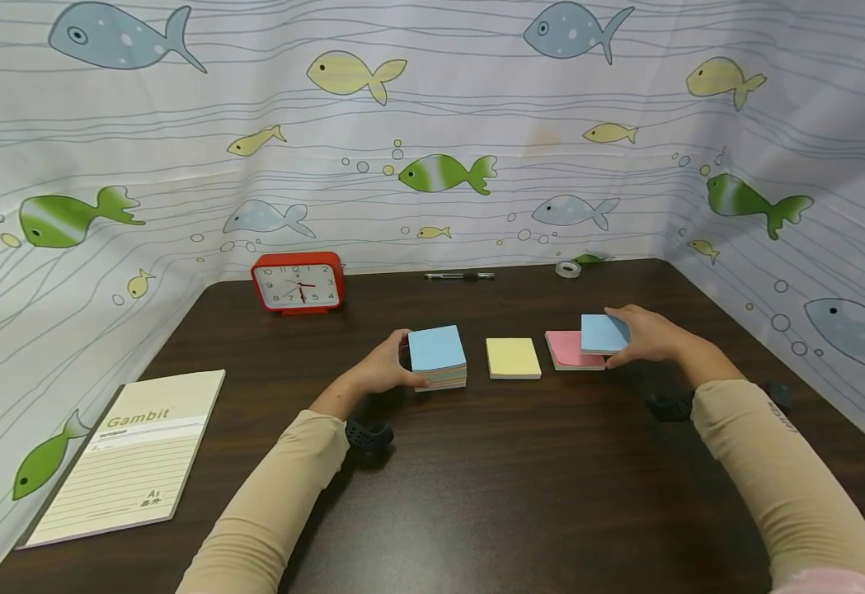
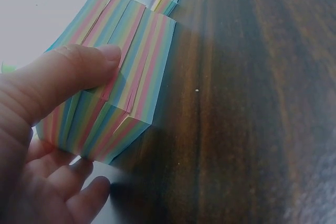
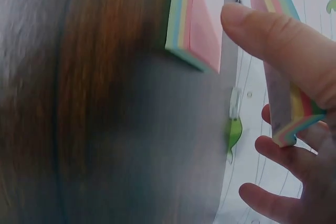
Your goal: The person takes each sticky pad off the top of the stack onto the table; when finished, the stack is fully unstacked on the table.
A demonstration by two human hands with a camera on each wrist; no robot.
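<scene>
your left hand (image 1: 386, 365) holds the tall blue-topped stack (image 1: 437, 351) at the row's left end — thumb clamped on it, though its far fingers are hard to make out. your right hand (image 1: 646, 334) pinches 1 blue-topped pad (image 1: 603, 333) between thumb and fingers, above the pink pad (image 1: 564, 350) — apart from it. the yellow pad (image 1: 513, 358) lies between your 2 hands.
</scene>
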